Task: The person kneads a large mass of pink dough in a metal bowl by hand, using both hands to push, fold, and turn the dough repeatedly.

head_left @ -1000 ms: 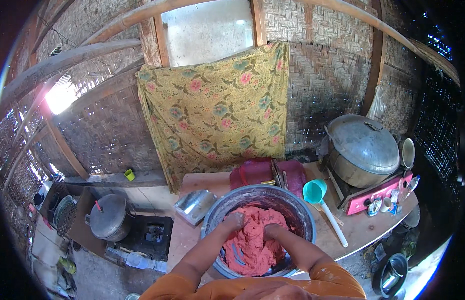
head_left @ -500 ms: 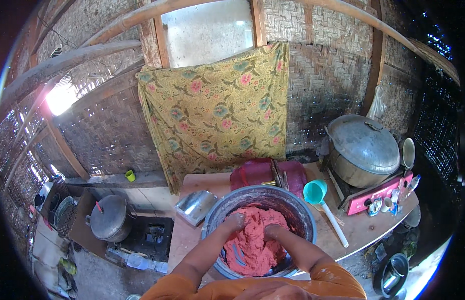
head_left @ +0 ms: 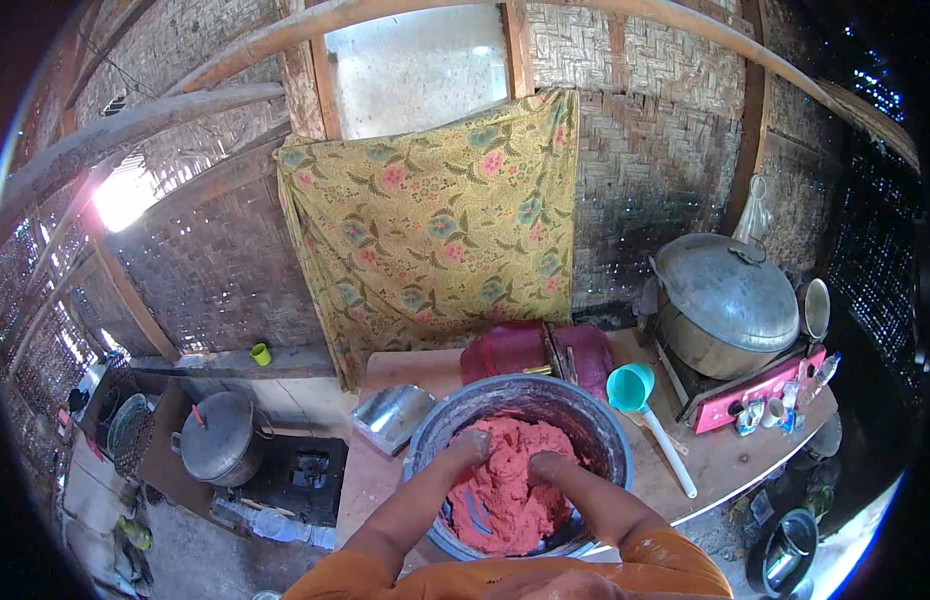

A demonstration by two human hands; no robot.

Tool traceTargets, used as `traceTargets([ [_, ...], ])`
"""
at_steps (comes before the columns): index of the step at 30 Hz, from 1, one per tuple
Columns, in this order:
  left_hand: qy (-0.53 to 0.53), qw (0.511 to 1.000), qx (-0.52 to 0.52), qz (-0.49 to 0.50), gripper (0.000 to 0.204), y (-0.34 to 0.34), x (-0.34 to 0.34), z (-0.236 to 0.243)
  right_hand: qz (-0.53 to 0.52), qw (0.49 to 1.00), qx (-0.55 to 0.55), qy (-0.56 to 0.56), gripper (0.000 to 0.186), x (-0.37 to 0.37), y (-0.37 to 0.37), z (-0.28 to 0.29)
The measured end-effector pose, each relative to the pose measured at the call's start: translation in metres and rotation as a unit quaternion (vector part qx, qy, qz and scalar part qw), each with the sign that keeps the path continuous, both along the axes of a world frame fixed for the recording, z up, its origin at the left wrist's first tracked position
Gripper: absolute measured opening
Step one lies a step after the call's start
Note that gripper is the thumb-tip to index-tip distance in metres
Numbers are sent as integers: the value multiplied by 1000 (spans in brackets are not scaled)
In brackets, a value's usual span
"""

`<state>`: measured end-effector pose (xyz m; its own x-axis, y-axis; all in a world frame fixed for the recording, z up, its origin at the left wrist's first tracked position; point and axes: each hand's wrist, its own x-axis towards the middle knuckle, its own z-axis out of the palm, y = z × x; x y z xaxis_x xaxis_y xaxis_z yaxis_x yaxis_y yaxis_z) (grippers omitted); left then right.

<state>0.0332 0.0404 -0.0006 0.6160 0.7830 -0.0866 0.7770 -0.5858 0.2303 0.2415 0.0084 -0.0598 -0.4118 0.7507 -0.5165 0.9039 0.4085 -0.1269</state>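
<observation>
A large blue-grey basin (head_left: 619, 432) stands on the wooden table (head_left: 415, 368) right in front of me. Inside it lies a soft, lumpy mass of pink dough (head_left: 510, 505), with a smeared bare patch of basin showing at its left. My left hand (head_left: 473, 446) is closed and pressed into the dough's upper left side. Closed too, my right hand (head_left: 547, 466) sinks into the right side of the mass. The fingertips of both are buried in the dough. The hands are apart, a ridge of dough between them.
Right of the basin lies a turquoise dipper (head_left: 635, 388) with a white handle; left of it, a shiny metal tin (head_left: 393, 416). Dark red containers (head_left: 500, 352) stand behind. A big lidded pot (head_left: 727, 300) is at the right, another pot (head_left: 221, 440) by a stove (head_left: 311, 470) at left.
The view has shifted very slightly. Both hands stay in nearly the same places in the dough.
</observation>
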Motion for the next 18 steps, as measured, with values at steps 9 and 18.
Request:
traceTargets([
  [9,4,998,-43,45,48,-21,-8,14,-46,998,-25,-15,38,-12,-5,27],
  [18,118,987,2,106,28,-45,5,-13,44,960,244,130,50,-22,41,59],
])
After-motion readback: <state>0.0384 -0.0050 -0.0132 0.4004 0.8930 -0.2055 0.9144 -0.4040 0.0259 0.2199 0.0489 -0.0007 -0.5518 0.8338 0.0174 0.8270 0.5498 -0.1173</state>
